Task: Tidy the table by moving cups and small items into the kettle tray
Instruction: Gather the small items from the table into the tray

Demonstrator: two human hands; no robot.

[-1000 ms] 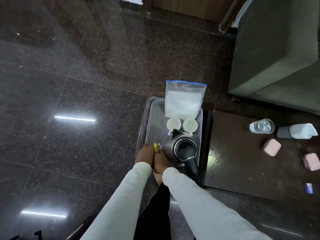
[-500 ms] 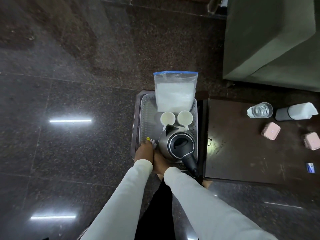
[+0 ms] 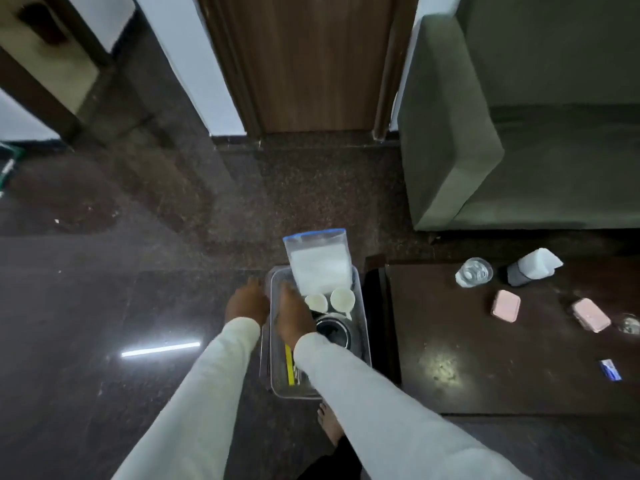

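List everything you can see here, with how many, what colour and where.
Metal kettle tray: one, silver, left of table.
Steel kettle: one, dark, in tray.
White cups: two, in tray beyond kettle.
Plastic zip bag: one, white contents, tray's far end.
Yellow stick: one, tray's near end.
Dark wooden table: one, right.
Clear glass: one, on table.
Pink boxes: two, on table.
Blue sachet: one, on table.
Green sofa: one, beyond table.
Hands: left at tray's left edge, right over tray.
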